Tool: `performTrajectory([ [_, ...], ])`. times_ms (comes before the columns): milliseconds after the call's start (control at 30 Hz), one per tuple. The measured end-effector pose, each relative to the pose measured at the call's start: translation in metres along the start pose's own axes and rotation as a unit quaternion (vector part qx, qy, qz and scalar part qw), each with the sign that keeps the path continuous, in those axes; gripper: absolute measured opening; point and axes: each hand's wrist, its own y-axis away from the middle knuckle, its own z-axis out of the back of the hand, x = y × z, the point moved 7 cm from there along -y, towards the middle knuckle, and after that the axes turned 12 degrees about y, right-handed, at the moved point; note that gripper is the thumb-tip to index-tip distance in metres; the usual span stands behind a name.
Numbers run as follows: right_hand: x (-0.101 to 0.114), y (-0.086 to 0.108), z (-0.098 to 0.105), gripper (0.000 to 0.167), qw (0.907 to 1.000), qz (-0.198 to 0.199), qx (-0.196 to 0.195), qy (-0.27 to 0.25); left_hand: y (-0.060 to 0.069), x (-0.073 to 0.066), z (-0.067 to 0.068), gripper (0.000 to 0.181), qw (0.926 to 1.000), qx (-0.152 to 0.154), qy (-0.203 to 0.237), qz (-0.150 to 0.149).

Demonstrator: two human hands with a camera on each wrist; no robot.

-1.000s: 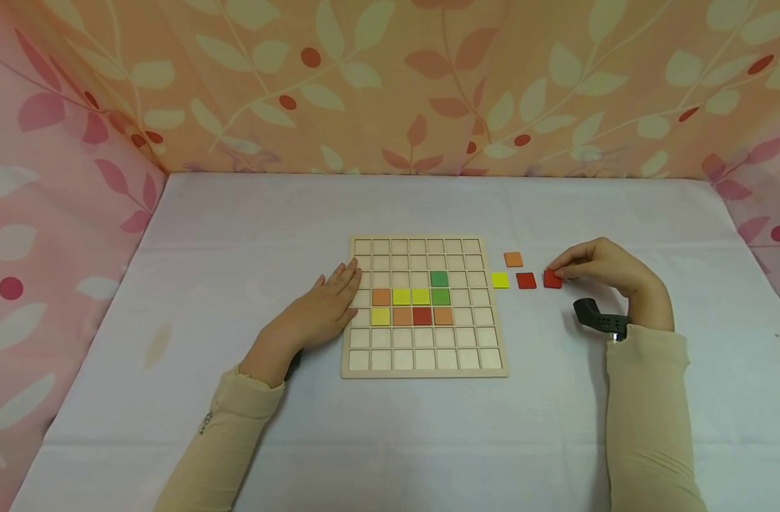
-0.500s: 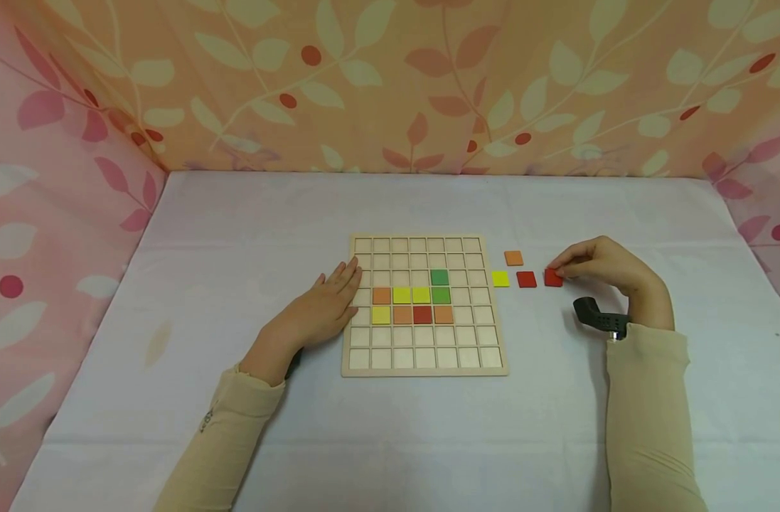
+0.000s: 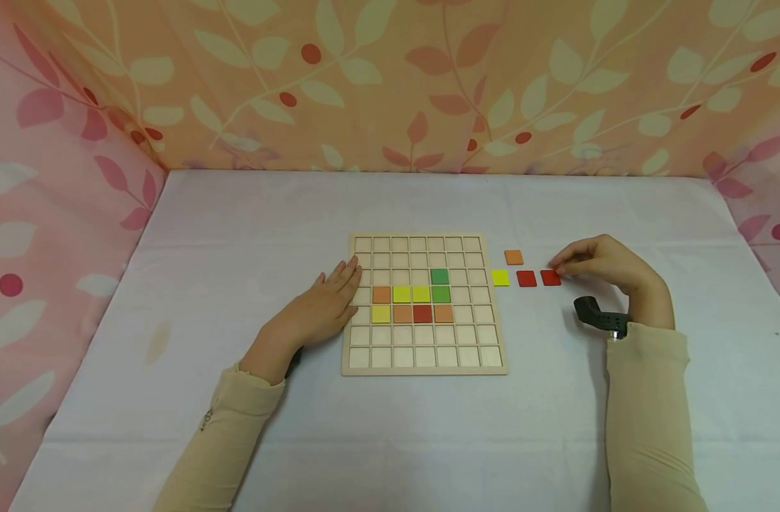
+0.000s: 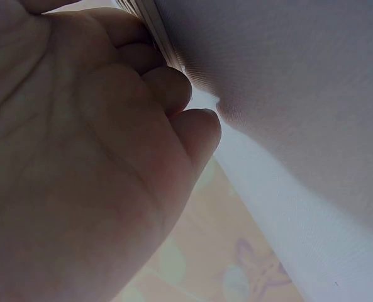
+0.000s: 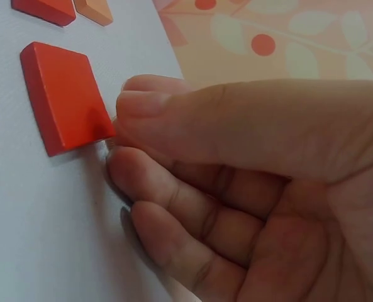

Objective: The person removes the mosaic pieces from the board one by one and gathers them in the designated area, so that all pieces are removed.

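Beside the right edge of a wooden grid board [image 3: 426, 370], my right hand [image 3: 610, 267] has thumb and fingertips at the right corner of a red square tile [image 3: 549, 278]. In the right wrist view this red tile [image 5: 63, 97] lies flat on the table; the fingers of my right hand [image 5: 249, 163] curl loosely next to it, not around it. My left hand [image 3: 322, 306] rests with fairly straight fingers on the board's left edge. In the left wrist view the palm of my left hand [image 4: 79, 157] hides most of the board.
Left of the red tile lie another red tile [image 3: 527, 279], a yellow tile [image 3: 500, 278] and an orange tile [image 3: 514, 257]. Several coloured tiles, such as a green tile [image 3: 439, 276], sit in the board's cells. A floral curtain [image 3: 390, 85] closes the white table's [image 3: 268, 213] back.
The red tile at my right hand has shifted slightly left, and the fingertips now cover less of it. My left hand, the board and the other tiles have stayed put.
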Motion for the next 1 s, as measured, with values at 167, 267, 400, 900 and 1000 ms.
performTrajectory([
  [167, 0.0, 0.001, 0.0, 0.03, 1.0, -0.001, 0.0, -0.003, -0.001, 0.001, -0.001, 0.064, 1.0, 0.002, -0.001, 0.001],
  [267, 0.0, 0.0, 0.0, 0.03, 1.0, -0.002, -0.003, -0.001, -0.001, 0.003, -0.002, 0.064, 1.0, 0.004, -0.001, 0.002],
  [400, 0.0, -0.001, 0.001, 0.031, 1.0, -0.001, -0.008, 0.003, -0.001, 0.003, -0.002, 0.063, 1.0, 0.006, -0.001, 0.003],
  [900, 0.012, -0.003, -0.001, 0.027, 0.9998, 0.005, -0.019, -0.007, -0.001, 0.003, -0.002, 0.064, 1.0, 0.002, -0.003, 0.003],
  [1000, 0.017, -0.005, -0.002, 0.026, 0.9997, 0.01, -0.021, -0.005, -0.001, 0.004, -0.003, 0.064, 1.0, 0.004, -0.001, 0.005],
])
